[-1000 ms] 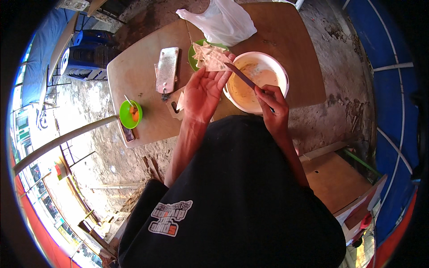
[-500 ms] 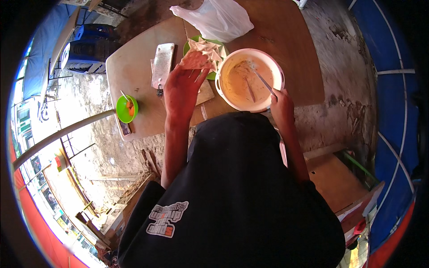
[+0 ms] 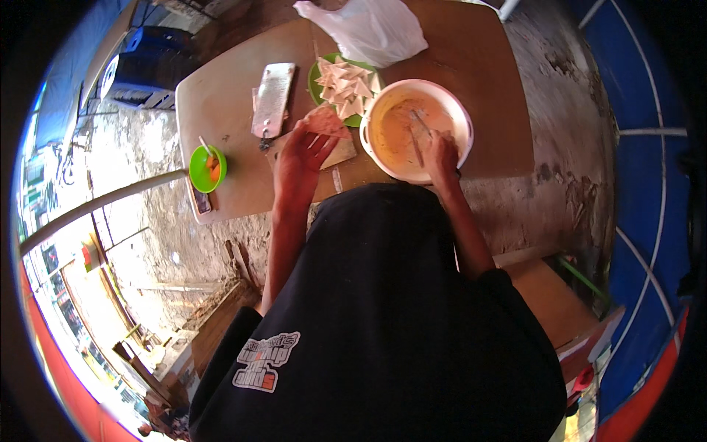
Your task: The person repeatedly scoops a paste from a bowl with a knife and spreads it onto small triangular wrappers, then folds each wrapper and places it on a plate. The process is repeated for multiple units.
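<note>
My left hand [image 3: 298,156] is palm up with a thin, pale, flat wrapper [image 3: 324,122] lying across its fingers. My right hand [image 3: 442,151] is closed round a slim grey utensil [image 3: 423,122] inside a white bowl [image 3: 467,140]. The bowl holds an orange-brown mixture [image 3: 398,151], which hides the utensil's tip. A second thin stick-like utensil [image 3: 418,152] rests in the mixture. Just beyond my left hand, pale folded triangular pieces [image 3: 346,87] are heaped on a green plate [image 3: 315,87].
A white plastic bag [image 3: 379,33] lies at the far side of the brown table [image 3: 493,96]. On the left are a metal grater [image 3: 273,99], a small green bowl [image 3: 197,179] with orange pieces, and a phone-like dark object [image 3: 202,202]. A board [image 3: 340,153] sits beneath my left hand.
My left hand has drawn back toward me with the wrapper, away from the plate, uncovering the folded pieces. My right hand has moved left and further over the bowl with the utensil.
</note>
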The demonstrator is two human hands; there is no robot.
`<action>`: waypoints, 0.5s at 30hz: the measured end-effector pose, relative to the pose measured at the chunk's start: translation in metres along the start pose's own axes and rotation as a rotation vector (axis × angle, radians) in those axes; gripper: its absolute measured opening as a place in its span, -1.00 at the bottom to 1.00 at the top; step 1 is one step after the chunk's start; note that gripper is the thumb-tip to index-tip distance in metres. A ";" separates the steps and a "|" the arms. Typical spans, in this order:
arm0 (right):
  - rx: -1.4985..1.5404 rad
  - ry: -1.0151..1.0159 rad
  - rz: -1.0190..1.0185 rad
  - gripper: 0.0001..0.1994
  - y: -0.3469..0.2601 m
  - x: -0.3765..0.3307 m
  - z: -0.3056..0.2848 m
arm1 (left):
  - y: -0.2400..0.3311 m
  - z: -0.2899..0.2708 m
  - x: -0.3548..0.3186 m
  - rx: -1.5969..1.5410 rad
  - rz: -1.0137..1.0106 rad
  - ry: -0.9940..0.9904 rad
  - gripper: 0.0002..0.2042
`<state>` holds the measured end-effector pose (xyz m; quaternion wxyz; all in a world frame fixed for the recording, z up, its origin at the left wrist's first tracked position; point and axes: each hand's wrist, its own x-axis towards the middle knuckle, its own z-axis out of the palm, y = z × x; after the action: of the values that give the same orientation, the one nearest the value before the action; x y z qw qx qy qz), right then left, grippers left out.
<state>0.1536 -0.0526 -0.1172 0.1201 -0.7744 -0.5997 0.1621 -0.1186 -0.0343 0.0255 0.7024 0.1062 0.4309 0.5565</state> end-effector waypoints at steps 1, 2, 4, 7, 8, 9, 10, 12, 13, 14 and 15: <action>-0.094 0.000 0.025 -0.64 -0.006 0.001 -0.008 | 0.003 -0.001 -0.002 0.001 -0.005 -0.051 -0.71; -0.027 0.099 -0.110 -0.63 -0.014 0.002 -0.019 | 0.006 -0.002 -0.003 0.007 -0.022 -0.077 -0.71; 0.192 0.214 -0.304 -0.64 -0.037 0.001 -0.046 | 0.014 -0.001 -0.004 -0.004 -0.051 -0.171 -0.70; 0.687 0.081 -0.487 -0.68 -0.083 -0.013 -0.087 | 0.033 0.000 -0.004 -0.045 -0.190 -0.339 -0.67; 0.731 0.066 -0.499 -0.67 -0.099 -0.019 -0.099 | 0.037 0.002 -0.003 -0.072 -0.227 -0.430 -0.67; 0.781 0.046 -0.538 -0.67 -0.113 -0.026 -0.110 | 0.040 0.004 -0.003 -0.053 -0.268 -0.448 -0.67; 0.779 0.068 -0.595 -0.60 -0.125 -0.029 -0.119 | 0.043 0.006 -0.003 -0.045 -0.301 -0.491 -0.67; 0.815 0.066 -0.597 -0.55 -0.140 -0.035 -0.135 | 0.046 0.009 -0.004 -0.005 -0.350 -0.449 -0.66; 0.831 0.045 -0.595 -0.53 -0.147 -0.037 -0.140 | 0.049 0.010 -0.005 -0.012 -0.362 -0.471 -0.66; 0.844 0.049 -0.603 -0.45 -0.151 -0.037 -0.143 | 0.052 0.011 -0.005 0.029 -0.369 -0.452 -0.66; 0.838 0.034 -0.595 -0.44 -0.153 -0.037 -0.146 | 0.054 0.011 -0.005 0.048 -0.372 -0.465 -0.65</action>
<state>0.0665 -0.0489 0.0793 0.4710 -0.4579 -0.6757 0.3346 -0.1479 -0.0158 0.0688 0.8694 0.1666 0.2838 0.3686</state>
